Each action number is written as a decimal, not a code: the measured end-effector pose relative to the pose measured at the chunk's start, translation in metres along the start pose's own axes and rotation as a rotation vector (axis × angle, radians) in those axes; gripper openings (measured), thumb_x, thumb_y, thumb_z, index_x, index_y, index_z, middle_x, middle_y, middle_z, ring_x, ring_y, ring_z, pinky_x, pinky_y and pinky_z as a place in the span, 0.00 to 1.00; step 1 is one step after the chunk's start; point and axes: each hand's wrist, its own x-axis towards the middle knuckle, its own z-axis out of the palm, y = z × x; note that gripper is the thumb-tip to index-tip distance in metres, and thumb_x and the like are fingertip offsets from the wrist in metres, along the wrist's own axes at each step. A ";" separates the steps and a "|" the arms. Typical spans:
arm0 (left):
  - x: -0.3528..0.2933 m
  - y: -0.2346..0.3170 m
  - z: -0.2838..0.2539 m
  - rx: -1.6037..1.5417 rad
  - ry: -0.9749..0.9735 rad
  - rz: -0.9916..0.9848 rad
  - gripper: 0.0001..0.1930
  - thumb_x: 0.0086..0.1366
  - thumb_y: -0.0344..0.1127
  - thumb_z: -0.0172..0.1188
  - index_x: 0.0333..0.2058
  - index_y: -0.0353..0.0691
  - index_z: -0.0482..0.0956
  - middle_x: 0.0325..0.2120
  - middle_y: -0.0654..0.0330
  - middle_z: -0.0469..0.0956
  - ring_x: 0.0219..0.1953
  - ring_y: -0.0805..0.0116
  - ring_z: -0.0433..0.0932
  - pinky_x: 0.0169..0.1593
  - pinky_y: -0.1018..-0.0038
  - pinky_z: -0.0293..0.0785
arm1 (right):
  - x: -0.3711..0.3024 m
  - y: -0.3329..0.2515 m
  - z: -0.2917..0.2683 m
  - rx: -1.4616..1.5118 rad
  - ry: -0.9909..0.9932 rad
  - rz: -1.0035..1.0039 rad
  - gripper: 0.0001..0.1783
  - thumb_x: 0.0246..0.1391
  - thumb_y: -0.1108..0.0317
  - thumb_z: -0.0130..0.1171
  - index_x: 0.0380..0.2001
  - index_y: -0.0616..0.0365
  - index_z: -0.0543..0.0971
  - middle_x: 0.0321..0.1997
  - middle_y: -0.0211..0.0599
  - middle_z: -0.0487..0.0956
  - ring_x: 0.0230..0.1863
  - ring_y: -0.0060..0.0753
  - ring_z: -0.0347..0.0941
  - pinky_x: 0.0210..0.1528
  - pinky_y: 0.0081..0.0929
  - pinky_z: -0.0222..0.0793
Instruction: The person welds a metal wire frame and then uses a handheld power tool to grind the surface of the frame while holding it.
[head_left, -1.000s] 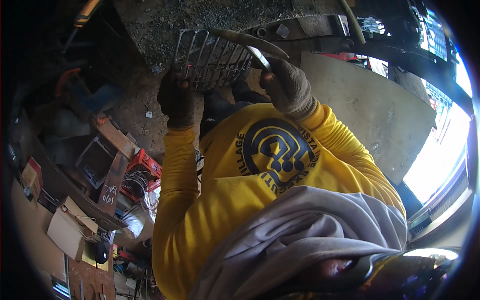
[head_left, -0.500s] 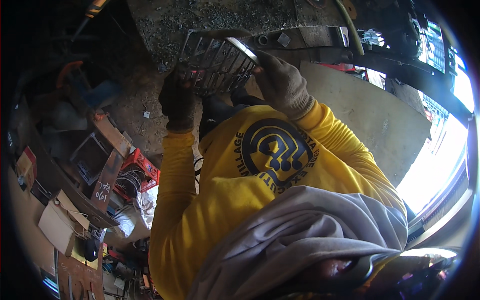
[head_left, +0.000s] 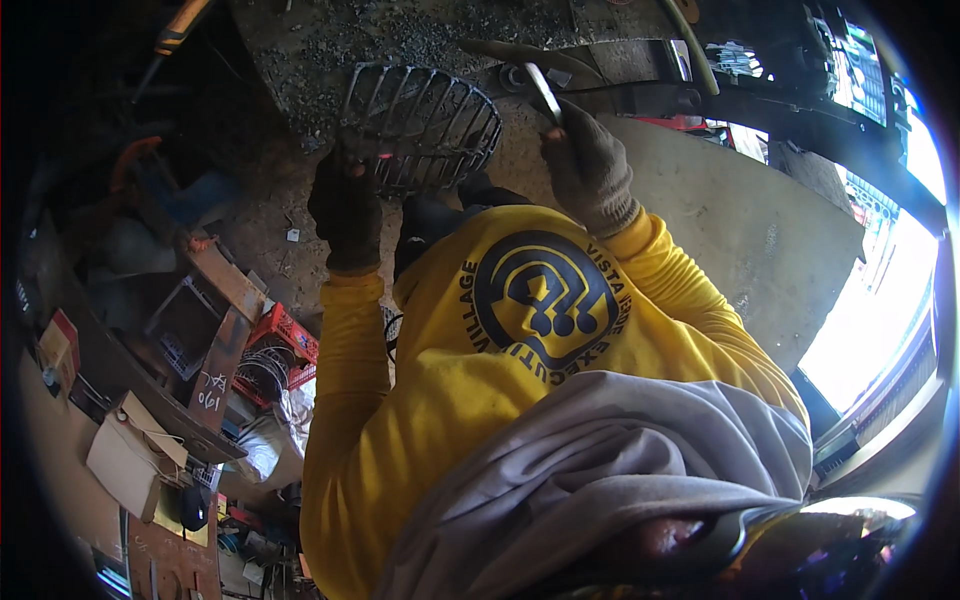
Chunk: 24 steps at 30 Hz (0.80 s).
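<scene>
My left hand [head_left: 345, 205], in a dark work glove, is closed on the left edge of a curved metal grille [head_left: 425, 125] made of several parallel bars. My right hand [head_left: 592, 165], in a grey-brown knit glove, grips the flat metal handle of a chipping hammer [head_left: 543, 92]. The hammer's long, tapered head lies crosswise beyond the grille's far right corner, apart from the bars. The grille is tilted in front of my body, above my dark-clad legs. My left fingers are partly lost in shadow.
A worktop [head_left: 330, 40] strewn with dark metal bits lies beyond the grille. A plain board [head_left: 730, 225] stands at right. Left are an orange-handled tool [head_left: 180, 25], a red crate [head_left: 285, 335] with coiled wire, and a cardboard box [head_left: 125, 455].
My right hand has moved right and slightly down, away from the grille. The hammer's head has swung clear of the bars, and the grille shows a wider face.
</scene>
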 end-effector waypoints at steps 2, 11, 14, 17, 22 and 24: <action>0.002 0.002 -0.001 -0.005 -0.010 0.000 0.22 0.66 0.51 0.56 0.48 0.37 0.78 0.41 0.54 0.80 0.42 0.59 0.80 0.45 0.67 0.74 | -0.006 -0.005 -0.005 0.009 0.028 -0.014 0.17 0.60 0.69 0.54 0.50 0.64 0.75 0.29 0.41 0.79 0.31 0.37 0.79 0.36 0.30 0.73; 0.002 0.011 -0.001 0.066 -0.005 0.007 0.17 0.65 0.42 0.56 0.47 0.36 0.78 0.40 0.55 0.81 0.42 0.59 0.80 0.46 0.68 0.74 | -0.003 0.015 0.016 -0.131 -0.090 -0.132 0.19 0.59 0.62 0.54 0.50 0.61 0.74 0.34 0.48 0.80 0.33 0.52 0.80 0.34 0.41 0.77; 0.002 0.011 0.000 -0.007 0.015 0.032 0.16 0.65 0.39 0.57 0.46 0.35 0.78 0.40 0.54 0.81 0.42 0.59 0.80 0.46 0.68 0.74 | -0.001 0.010 0.011 -0.055 -0.004 -0.204 0.19 0.59 0.62 0.55 0.51 0.61 0.74 0.34 0.49 0.81 0.33 0.52 0.80 0.33 0.42 0.77; 0.001 0.011 -0.002 0.027 -0.008 -0.015 0.16 0.65 0.38 0.57 0.47 0.36 0.78 0.41 0.54 0.80 0.42 0.59 0.80 0.46 0.68 0.74 | 0.000 0.000 0.012 -0.251 -0.093 -0.113 0.20 0.58 0.62 0.56 0.51 0.61 0.74 0.34 0.49 0.81 0.33 0.52 0.80 0.33 0.42 0.77; 0.003 0.013 -0.001 0.289 0.018 0.215 0.17 0.64 0.37 0.58 0.50 0.38 0.76 0.39 0.55 0.79 0.40 0.60 0.79 0.43 0.68 0.75 | -0.003 0.009 0.007 -0.200 0.029 -0.289 0.22 0.54 0.66 0.60 0.53 0.56 0.73 0.33 0.47 0.81 0.30 0.51 0.79 0.30 0.40 0.76; 0.003 0.014 0.001 0.340 0.047 0.317 0.18 0.64 0.34 0.58 0.52 0.41 0.75 0.37 0.55 0.78 0.38 0.61 0.79 0.40 0.69 0.76 | 0.002 0.011 0.013 -0.260 -0.002 -0.264 0.23 0.53 0.66 0.61 0.53 0.55 0.73 0.32 0.46 0.80 0.29 0.50 0.79 0.29 0.40 0.75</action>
